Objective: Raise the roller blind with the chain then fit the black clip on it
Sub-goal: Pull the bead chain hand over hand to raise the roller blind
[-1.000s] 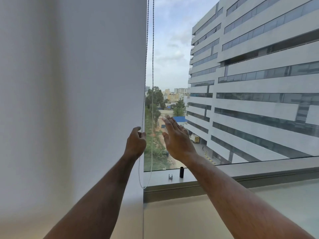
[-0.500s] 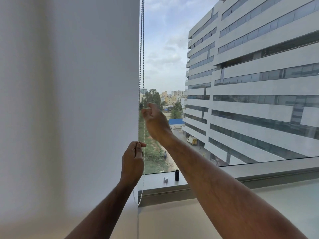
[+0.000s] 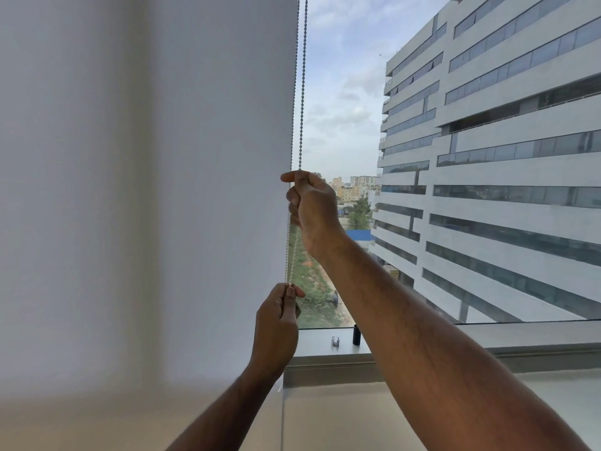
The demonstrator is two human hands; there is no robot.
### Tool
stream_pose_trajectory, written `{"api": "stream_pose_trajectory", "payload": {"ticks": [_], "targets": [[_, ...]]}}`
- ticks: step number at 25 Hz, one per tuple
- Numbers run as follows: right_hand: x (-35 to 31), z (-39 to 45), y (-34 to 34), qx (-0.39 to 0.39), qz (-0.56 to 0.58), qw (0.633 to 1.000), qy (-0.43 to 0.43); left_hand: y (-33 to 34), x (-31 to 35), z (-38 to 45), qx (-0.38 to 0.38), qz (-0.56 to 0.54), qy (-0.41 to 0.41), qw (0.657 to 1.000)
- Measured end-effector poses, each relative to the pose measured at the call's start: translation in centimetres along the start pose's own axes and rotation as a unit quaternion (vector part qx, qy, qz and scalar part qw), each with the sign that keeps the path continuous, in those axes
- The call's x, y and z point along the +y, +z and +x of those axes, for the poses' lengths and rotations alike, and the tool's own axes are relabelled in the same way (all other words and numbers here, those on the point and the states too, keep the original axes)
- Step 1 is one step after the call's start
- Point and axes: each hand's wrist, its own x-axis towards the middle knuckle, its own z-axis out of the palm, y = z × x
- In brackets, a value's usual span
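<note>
A white roller blind covers the left half of the view, hanging down to the sill. Its beaded chain runs in two strands along the blind's right edge. My right hand is closed on the chain at mid height. Below it, my left hand pinches the chain between thumb and fingers. A small black clip stands upright on the window sill, just right of my left hand and apart from both hands.
A small silver metal piece sits on the sill next to the clip. The window glass to the right shows an office building and trees outside. A pale ledge runs below the sill.
My right hand went from open beside the chain to closed on it, higher up. My left hand slid down the chain, still gripping it. The view shifted right.
</note>
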Motion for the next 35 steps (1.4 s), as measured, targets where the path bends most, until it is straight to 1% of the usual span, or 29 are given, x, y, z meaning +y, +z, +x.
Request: {"api": "stream_pose_trajectory", "payload": {"ticks": [5, 8, 12, 14, 17, 23, 28, 31, 35], "targets": [[-0.5, -2.0, 0.0, 0.037, -0.01, 0.998, -0.051, -0.6, 0.3, -0.7, -0.037, -0.083, -0.027, 0.995], [-0.9, -3.1, 0.2, 0.07, -0.056, 0.991, -0.101, -1.1, 1.4, 0.5, -0.023, -0.094, -0.037, 0.995], [-0.9, -4.8, -0.2, 0.087, -0.09, 0.985, -0.121, -1.5, 4.6, 3.7, -0.011, -0.099, -0.009, 0.995], [0.0, -6.2, -0.6, 0.078, -0.108, 0.985, -0.112, -1.7, 6.6, 5.5, -0.003, -0.105, 0.005, 0.994], [1.7, -8.3, -1.2, 0.055, -0.097, 0.989, -0.099, -1.6, 9.9, 7.4, 0.008, -0.116, 0.024, 0.993], [4.1, -11.9, -2.9, 0.053, -0.12, 0.989, -0.069, -0.7, 16.0, 10.1, -0.019, -0.172, 0.011, 0.985], [5.4, -14.7, -3.8, 0.031, -0.064, 0.997, -0.033, 0.0, 20.1, 11.9, -0.015, -0.216, -0.002, 0.976], [5.7, -15.5, -4.2, 0.022, -0.049, 0.998, -0.033, 0.4, 21.0, 12.2, 0.002, -0.216, 0.011, 0.976], [5.9, -15.5, -4.7, -0.004, -0.085, 0.995, -0.053, 1.2, 21.1, 11.5, 0.052, -0.216, 0.044, 0.974]]}}
